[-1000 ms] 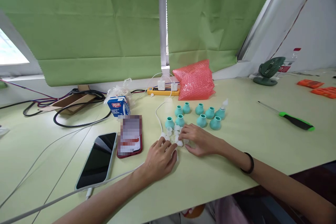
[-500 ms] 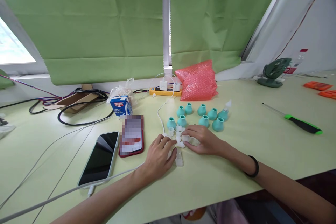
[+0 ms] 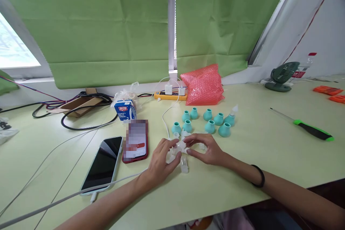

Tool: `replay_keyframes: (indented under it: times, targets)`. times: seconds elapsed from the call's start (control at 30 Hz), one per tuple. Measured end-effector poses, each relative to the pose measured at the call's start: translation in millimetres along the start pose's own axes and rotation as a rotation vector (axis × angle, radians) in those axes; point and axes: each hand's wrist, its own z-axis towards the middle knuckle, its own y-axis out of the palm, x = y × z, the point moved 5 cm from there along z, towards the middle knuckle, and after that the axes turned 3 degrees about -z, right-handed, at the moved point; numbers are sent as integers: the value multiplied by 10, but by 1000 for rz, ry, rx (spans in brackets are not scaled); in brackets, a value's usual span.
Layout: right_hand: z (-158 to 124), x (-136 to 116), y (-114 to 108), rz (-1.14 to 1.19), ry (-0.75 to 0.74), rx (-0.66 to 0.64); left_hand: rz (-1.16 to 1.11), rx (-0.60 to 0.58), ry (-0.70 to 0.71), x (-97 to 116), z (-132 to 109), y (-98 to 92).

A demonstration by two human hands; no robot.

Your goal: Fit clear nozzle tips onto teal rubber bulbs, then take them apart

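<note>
A small translucent plastic piece [image 3: 180, 146] is between my two hands, over a loose cluster of similar white and clear parts. My left hand [image 3: 163, 160] curls in from the left, thumb and fingertips at the piece's near side. From the right, my right hand [image 3: 207, 149] bends its thumb and forefinger round to the other edge of it. Just below lies a clear plastic tube [image 3: 184, 165] with a flanged end. Several teal bulb-shaped pieces [image 3: 210, 127] stand behind the hands. One teal piece [image 3: 229, 119] carries a clear pointed nozzle [image 3: 234, 110]. My fingers partly cover the cluster.
Two phones, one black-screened [image 3: 104, 161] and one red-cased [image 3: 136, 142], lie left, with a white cable [image 3: 113, 184] running by. Behind are a blue drink carton [image 3: 125, 110], a power strip [image 3: 169, 96] and a red bubble-wrap bag [image 3: 203, 86]. A screwdriver [image 3: 309, 129] and a green fan [image 3: 283, 76] are right.
My hands now meet at one translucent piece. The right thumb and forefinger have opened wider, and the left fingers have lifted from the cluster, showing more of it.
</note>
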Motion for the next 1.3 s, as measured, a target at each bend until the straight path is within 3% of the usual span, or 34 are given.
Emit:
replay_keyframes:
  times: [0.1, 0.17, 0.43, 0.6, 0.87, 1.1, 1.3]
  targets:
    - [4, -14, -26, -251, -171, -21, -19, 19, -112, -60, 3, -11]
    - [5, 23, -1, -366, -210, -60, -43, 11, -155, -84, 3, -9]
    - [69, 176, -48, -733, -96, 36, -76, 0, -167, -119, -8, -7]
    - [60, 207, -49, -741, -100, 48, -105, 8, -204, -170, -25, -2]
    - [41, 268, 29, -840, -35, -73, -97, 22, -242, -189, -47, 35]
    - [39, 212, 39, -730, -88, -94, -103, 76, -255, -195, -40, 25]
    - [10, 22, 141, -675, -174, -301, -84, 53, -280, -190, -35, 23]
